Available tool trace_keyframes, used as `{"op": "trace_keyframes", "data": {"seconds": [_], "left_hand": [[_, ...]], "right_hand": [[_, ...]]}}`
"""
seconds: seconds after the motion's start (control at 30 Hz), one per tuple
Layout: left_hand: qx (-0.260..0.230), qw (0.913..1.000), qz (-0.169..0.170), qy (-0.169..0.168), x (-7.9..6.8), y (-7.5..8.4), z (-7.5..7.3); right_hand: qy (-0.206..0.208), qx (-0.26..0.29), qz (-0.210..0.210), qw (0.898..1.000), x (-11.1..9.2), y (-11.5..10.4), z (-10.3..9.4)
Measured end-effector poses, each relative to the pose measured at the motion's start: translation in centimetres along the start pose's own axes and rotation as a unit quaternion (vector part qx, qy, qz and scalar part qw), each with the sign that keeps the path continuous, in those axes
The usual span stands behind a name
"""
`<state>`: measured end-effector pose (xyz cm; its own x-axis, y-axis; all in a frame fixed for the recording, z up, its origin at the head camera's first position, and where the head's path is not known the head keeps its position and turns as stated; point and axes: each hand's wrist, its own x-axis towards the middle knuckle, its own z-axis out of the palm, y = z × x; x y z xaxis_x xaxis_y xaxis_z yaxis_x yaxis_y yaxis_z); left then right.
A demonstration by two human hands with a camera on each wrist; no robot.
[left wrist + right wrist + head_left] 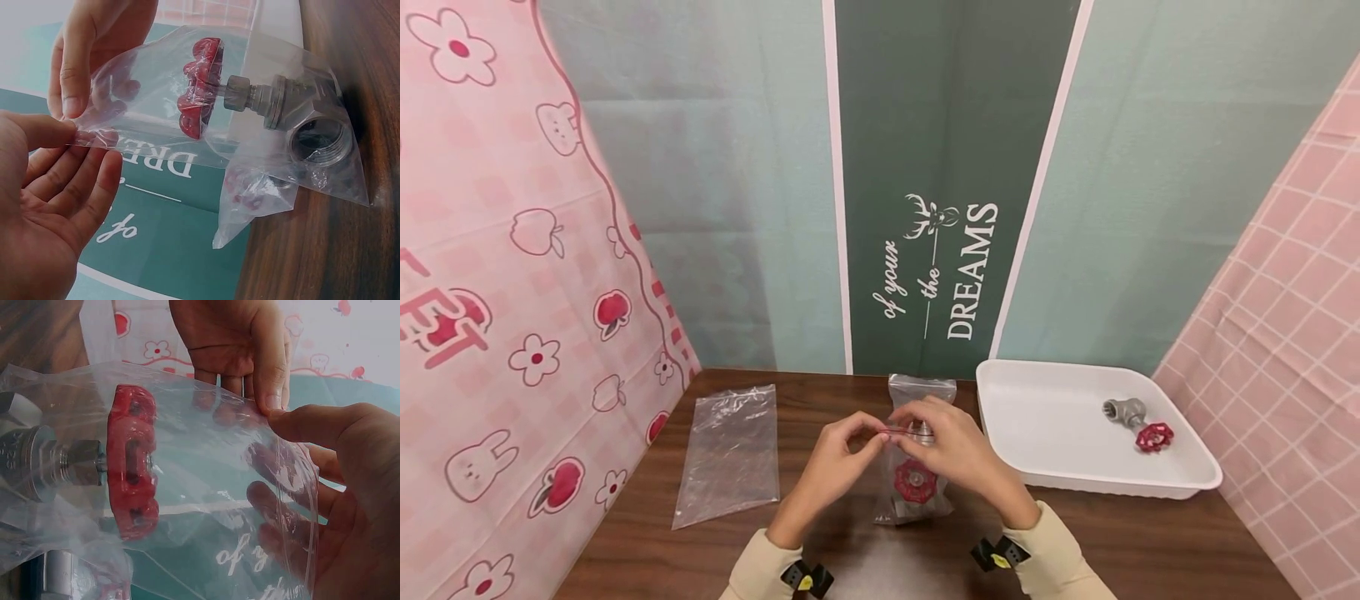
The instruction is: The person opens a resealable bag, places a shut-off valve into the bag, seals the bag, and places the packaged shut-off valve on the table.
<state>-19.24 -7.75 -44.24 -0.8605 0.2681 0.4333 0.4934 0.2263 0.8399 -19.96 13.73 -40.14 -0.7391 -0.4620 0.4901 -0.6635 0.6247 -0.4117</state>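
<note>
Below both hands (841, 450) (947, 437), a bagged valve (275, 103).

Bag (730, 458) near the bench's (1150, 542) left edge; tray (1045, 417), a valve (1127, 412) inside, by the far right corner; bagged valve (915, 482) between, another bag (925, 386) behind it.

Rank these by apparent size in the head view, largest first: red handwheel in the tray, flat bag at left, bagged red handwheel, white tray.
1. White tray
2. Flat bag at left
3. Bagged red handwheel
4. Red handwheel in the tray
</note>
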Motion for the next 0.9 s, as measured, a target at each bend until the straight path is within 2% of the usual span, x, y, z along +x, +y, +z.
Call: {"op": "trace_keyframes", "data": {"seconds": [0.47, 0.7, 0.9], "left_hand": [[0.018, 0.9998, 0.007, 0.003, 0.09, 0.23, 0.01], [0.031, 0.9991, 0.03, 0.002, 0.0, 0.15, -0.25], [0.028, 0.9991, 0.03, 0.005, -0.05, 0.13, -0.5]], "right_hand": [[-0.01, 0.015, -0.006, 1.0, -0.08, -0.22, 0.23], [-0.002, 0.013, -0.016, 1.0, -0.15, -0.21, 0.27], [-0.003, 0.007, -0.016, 1.0, -0.23, -0.12, 0.18]]}}
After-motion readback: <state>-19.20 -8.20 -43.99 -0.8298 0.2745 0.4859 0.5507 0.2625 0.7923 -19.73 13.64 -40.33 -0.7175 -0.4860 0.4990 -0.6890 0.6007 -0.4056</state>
